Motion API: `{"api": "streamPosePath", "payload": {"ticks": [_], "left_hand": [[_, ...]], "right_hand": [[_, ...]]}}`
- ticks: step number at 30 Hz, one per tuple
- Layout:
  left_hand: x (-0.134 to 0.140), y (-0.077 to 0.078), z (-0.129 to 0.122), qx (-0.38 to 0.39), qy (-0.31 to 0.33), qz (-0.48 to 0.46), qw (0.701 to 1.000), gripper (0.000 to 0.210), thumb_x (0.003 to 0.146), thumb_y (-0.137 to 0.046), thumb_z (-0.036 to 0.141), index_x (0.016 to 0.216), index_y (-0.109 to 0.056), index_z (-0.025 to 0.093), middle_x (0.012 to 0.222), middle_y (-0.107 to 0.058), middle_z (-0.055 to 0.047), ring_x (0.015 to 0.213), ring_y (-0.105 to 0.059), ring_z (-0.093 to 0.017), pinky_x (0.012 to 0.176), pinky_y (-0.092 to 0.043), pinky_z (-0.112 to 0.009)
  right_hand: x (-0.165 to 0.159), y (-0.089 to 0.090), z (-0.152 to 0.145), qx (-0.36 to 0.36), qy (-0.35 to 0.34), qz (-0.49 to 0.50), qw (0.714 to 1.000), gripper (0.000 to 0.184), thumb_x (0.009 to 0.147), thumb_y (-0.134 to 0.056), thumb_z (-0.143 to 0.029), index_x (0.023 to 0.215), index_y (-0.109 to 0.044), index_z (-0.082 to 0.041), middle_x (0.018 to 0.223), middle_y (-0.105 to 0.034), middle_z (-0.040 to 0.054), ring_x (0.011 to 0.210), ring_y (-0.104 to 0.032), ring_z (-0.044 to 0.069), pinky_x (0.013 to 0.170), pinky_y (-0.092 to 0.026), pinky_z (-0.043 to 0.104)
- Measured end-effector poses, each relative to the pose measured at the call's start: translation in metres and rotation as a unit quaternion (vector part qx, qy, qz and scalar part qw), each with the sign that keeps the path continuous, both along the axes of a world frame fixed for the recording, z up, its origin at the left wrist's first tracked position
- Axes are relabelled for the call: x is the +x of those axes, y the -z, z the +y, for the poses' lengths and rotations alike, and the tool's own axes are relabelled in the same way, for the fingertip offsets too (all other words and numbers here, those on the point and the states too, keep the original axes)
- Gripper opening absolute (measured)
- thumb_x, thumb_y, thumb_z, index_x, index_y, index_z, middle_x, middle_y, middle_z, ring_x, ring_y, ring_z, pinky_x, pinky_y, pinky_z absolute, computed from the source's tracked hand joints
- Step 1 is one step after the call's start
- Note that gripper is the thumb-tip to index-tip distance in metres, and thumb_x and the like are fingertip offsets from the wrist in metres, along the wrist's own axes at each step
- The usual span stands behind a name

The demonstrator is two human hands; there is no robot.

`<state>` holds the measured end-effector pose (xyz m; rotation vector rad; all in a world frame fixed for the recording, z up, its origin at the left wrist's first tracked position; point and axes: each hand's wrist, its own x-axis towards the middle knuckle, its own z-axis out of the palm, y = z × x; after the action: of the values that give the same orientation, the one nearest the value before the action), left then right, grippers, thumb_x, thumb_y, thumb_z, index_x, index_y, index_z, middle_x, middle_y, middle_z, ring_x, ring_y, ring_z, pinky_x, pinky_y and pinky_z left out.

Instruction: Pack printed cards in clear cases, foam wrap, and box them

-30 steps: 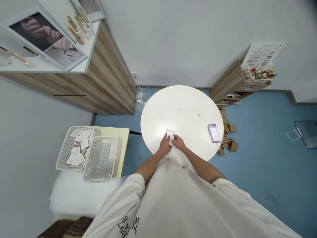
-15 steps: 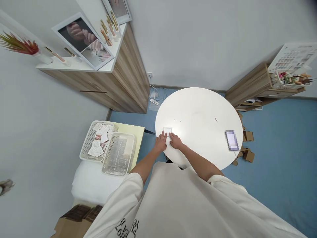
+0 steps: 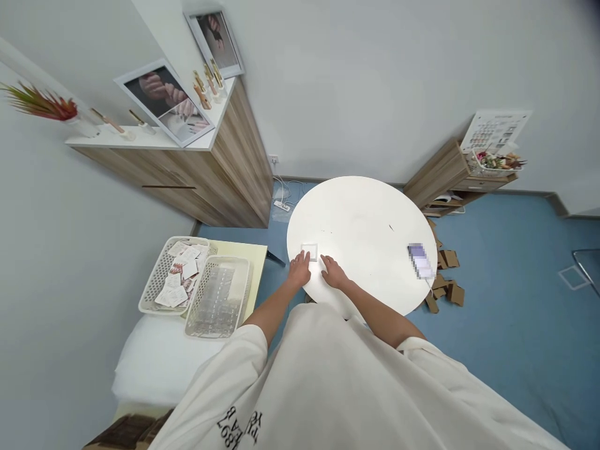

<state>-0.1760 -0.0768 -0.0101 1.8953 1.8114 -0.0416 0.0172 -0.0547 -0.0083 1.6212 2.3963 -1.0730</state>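
A small white square item (image 3: 309, 250), maybe a clear-lidded box or a packet, lies flat near the left edge of the round white table (image 3: 356, 212). My left hand (image 3: 299, 270) rests at its near edge, fingers stretched out and touching it. Just to the right, my right hand (image 3: 333, 272) is on the tabletop with its fingers apart, a little away from the item. Nothing shows in its grasp.
A pixelated phone-like device (image 3: 420, 260) with a cable lies on the table's right side. Left stand a basket of cards (image 3: 154, 284) and a basket of clear plastic pieces (image 3: 244, 300). A wooden cabinet (image 3: 239, 162) is behind; cardboard boxes (image 3: 454, 294) lie on the floor.
My right hand has come off the white square item and sits apart to its right. My left hand stays at the item. The camera view has shifted slightly.
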Motion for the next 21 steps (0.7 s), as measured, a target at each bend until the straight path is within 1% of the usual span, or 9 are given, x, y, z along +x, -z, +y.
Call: {"api": "streamPosePath", "payload": {"ticks": [5, 9, 12, 17, 21], "left_hand": [[0.025, -0.016, -0.027, 0.042, -0.017, -0.009, 0.999, 0.073, 0.090, -0.046, 0.021, 0.158, -0.018, 0.017, 0.166, -0.015, -0.016, 0.150, -0.021, -0.032, 0.119, -0.020, -0.048], [0.054, -0.021, -0.058, 0.070, -0.033, -0.014, 0.997, 0.070, 0.095, -0.044, 0.031, 0.158, -0.016, 0.020, 0.165, -0.016, -0.015, 0.150, -0.022, -0.032, 0.119, -0.021, -0.049], [0.081, -0.020, -0.090, 0.080, -0.036, -0.013, 0.996, 0.068, 0.097, -0.042, 0.034, 0.158, -0.017, 0.020, 0.165, -0.017, -0.015, 0.150, -0.021, -0.032, 0.119, -0.022, -0.048], [0.122, -0.014, -0.155, 0.072, -0.032, -0.009, 0.997, 0.065, 0.098, -0.037, 0.035, 0.157, -0.020, 0.017, 0.165, -0.016, -0.016, 0.151, -0.021, -0.032, 0.118, -0.024, -0.049], [0.138, -0.017, -0.206, 0.060, -0.047, -0.012, 0.997, 0.063, 0.099, -0.036, 0.037, 0.157, -0.020, 0.018, 0.165, -0.017, -0.015, 0.150, -0.022, -0.034, 0.117, -0.026, -0.050]], "right_hand": [[0.036, -0.013, -0.021, 0.045, 0.018, -0.020, 0.999, 0.061, 0.097, -0.045, -0.026, 0.156, -0.030, -0.019, 0.160, -0.030, 0.0147, 0.141, -0.035, 0.030, 0.110, -0.035, 0.043], [0.067, -0.019, -0.047, 0.083, 0.013, -0.028, 0.996, 0.056, 0.098, -0.043, -0.026, 0.153, -0.036, -0.019, 0.158, -0.032, 0.0145, 0.141, -0.035, 0.030, 0.111, -0.034, 0.043], [0.090, -0.017, -0.076, 0.102, 0.003, -0.028, 0.994, 0.054, 0.098, -0.043, -0.026, 0.151, -0.039, -0.019, 0.157, -0.034, 0.0140, 0.140, -0.036, 0.030, 0.110, -0.035, 0.044], [0.125, -0.009, -0.133, 0.110, -0.010, -0.035, 0.993, 0.053, 0.098, -0.042, -0.028, 0.150, -0.042, -0.018, 0.157, -0.035, 0.0135, 0.140, -0.036, 0.030, 0.110, -0.035, 0.043], [0.138, -0.008, -0.173, 0.100, -0.027, -0.041, 0.994, 0.052, 0.098, -0.040, -0.030, 0.149, -0.043, -0.019, 0.157, -0.035, 0.0129, 0.140, -0.037, 0.029, 0.109, -0.036, 0.042]]}}
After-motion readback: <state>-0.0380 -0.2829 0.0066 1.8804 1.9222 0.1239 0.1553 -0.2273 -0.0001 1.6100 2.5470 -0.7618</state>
